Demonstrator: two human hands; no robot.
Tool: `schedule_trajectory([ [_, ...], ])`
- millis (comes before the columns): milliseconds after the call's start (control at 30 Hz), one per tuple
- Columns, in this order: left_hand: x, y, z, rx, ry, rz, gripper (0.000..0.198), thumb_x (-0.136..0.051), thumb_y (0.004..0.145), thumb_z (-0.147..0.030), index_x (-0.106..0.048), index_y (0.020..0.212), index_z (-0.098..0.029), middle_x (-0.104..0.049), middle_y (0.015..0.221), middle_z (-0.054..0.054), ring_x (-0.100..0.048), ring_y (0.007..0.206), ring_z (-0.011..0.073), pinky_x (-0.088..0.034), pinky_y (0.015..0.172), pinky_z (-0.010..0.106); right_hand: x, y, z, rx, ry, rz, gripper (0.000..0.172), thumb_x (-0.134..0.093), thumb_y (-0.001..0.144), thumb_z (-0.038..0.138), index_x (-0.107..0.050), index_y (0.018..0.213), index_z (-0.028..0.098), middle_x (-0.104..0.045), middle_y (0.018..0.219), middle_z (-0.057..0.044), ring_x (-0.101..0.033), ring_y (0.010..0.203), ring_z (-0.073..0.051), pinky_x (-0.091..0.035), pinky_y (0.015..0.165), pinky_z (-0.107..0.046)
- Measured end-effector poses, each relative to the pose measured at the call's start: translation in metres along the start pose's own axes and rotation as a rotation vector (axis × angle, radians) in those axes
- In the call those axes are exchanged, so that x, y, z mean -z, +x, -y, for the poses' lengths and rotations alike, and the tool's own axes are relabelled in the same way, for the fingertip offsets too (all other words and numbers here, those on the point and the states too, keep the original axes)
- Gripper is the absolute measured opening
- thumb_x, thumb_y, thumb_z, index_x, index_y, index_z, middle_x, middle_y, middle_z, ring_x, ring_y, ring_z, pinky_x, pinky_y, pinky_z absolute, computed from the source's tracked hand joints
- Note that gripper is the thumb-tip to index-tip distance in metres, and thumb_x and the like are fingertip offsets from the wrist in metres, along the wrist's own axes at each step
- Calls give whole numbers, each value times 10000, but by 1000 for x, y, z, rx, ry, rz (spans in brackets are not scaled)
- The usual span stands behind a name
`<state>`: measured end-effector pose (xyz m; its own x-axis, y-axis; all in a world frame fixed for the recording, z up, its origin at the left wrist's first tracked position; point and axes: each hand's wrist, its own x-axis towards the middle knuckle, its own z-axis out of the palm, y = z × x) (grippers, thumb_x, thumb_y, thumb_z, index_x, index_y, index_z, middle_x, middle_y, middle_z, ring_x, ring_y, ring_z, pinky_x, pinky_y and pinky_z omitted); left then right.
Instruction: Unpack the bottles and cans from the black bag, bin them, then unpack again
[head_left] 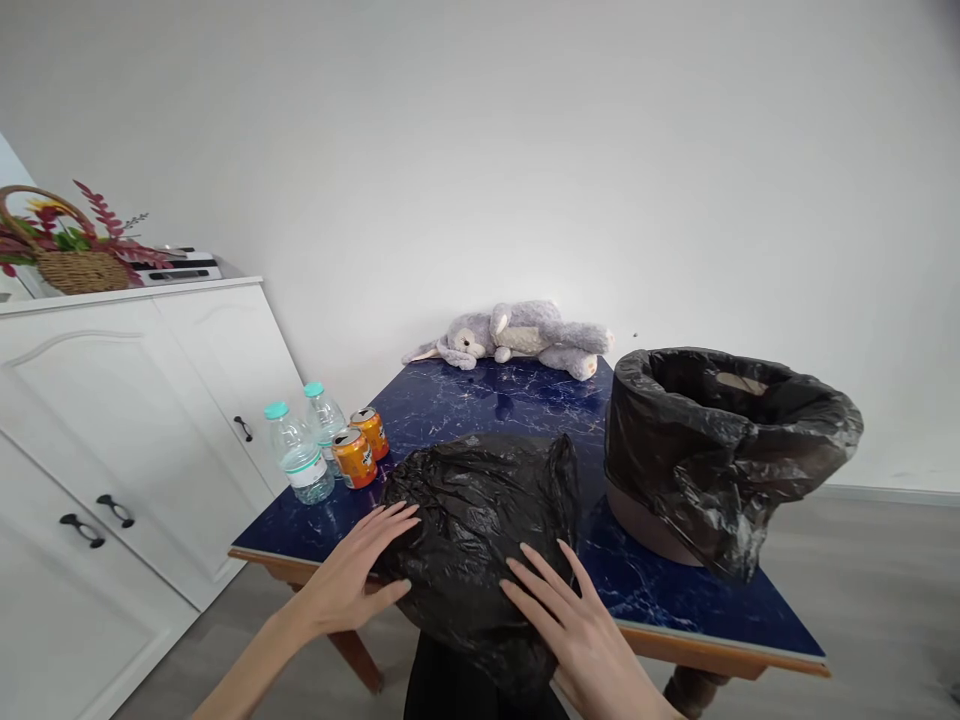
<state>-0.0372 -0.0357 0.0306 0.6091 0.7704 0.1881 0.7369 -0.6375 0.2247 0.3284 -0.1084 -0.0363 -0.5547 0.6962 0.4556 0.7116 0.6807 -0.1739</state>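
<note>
A crumpled black plastic bag lies at the front edge of the blue marbled table and hangs a little over it. My left hand touches the bag's left side, fingers spread. On its right part rests my right hand, its fingers also apart and lying on the plastic. To the right stands a bin with a black liner folded over its rim.
Two clear bottles with teal caps and two orange cans stand at the table's left edge. A grey plush rabbit lies at the back by the wall. White cabinets at left carry a flower basket.
</note>
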Motion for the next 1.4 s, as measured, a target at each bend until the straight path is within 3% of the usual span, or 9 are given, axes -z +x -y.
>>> schedule_trajectory([
  [167, -3, -15, -3, 18, 27, 18, 932, -765, 831, -684, -388, 1639, -411, -432, 1680, 81, -379, 1532, 429, -320, 1249, 649, 26, 3, -5, -198, 348, 56, 839, -369, 739, -48, -678, 1409, 351, -736, 1357, 19, -685, 1293, -306, -434, 1198, -675],
  [300, -1, -13, 4, 55, 21, -65, 986, -793, 762, -733, -436, 1618, -398, -477, 1640, 109, -403, 1495, 456, -422, 1178, 627, 38, 12, -24, -429, 569, -30, 553, -374, 942, 138, -768, 1274, 340, -813, 1128, -28, -785, 980, -303, -667, 782, -415],
  [433, -2, 6, 16, 77, -31, -188, 536, -712, 914, -586, -680, 1400, -361, -660, 1468, 87, -551, 1410, 352, -442, 1192, 534, 37, 28, -43, -538, 826, -110, 424, -453, 1036, 425, -812, 1153, 233, -815, 1087, -98, -754, 1090, -341, -632, 902, -462],
  [667, -2, 46, 9, 239, -119, -325, 395, -513, 1026, -549, -715, 849, -259, -754, 837, 51, -703, 814, 254, -525, 784, 334, 40, 44, -53, -837, 1029, -259, 611, -485, 1013, 655, -682, 1361, 193, -692, 1406, -173, -635, 1348, -365, -536, 1096, -552],
  [833, -6, 68, 4, 407, -45, -349, 418, -421, 1048, -562, -617, 854, -249, -659, 690, -1, -629, 618, 205, -424, 629, 292, 64, 38, 15, -627, 506, -554, 685, -529, 1046, 451, -287, 1670, 305, -344, 1716, -96, -348, 1576, -357, -440, 1205, -618],
  [1067, -10, 85, 0, 369, 27, -452, 311, -514, 1002, -376, -632, 1247, -225, -743, 1159, 117, -714, 1109, 301, -549, 969, 425, 59, 63, 78, 98, 68, -280, 684, -489, 994, 103, -353, 1650, 236, -367, 1708, -86, -291, 1602, -323, -407, 1247, -614],
  [1167, 0, 84, -14, 103, 121, -483, 358, -473, 1052, -324, -622, 1367, -242, -588, 1520, 122, -532, 1426, 297, -396, 1212, 500, 35, 87, 56, 56, -22, -186, 541, -489, 1071, 232, -443, 1608, 187, -337, 1722, -114, -259, 1611, -344, -298, 1293, -642],
  [1267, 6, 82, -21, -104, 202, -241, 402, -443, 1102, -341, -594, 1475, -323, -459, 1670, 32, -347, 1575, 290, -296, 1284, 529, 9, 112, 17, -144, -73, -153, 552, -451, 1106, 419, -483, 1593, 161, -366, 1706, -140, -274, 1602, -377, -227, 1302, -660],
  [1400, -4, 82, -2, -57, 212, -27, 493, -376, 1130, -445, -456, 1610, -365, -373, 1720, -8, -269, 1618, 298, -271, 1300, 557, -18, 136, -38, -352, -82, -22, 658, -312, 1121, 538, -453, 1617, 128, -360, 1703, -167, -235, 1610, -396, -174, 1296, -649],
])
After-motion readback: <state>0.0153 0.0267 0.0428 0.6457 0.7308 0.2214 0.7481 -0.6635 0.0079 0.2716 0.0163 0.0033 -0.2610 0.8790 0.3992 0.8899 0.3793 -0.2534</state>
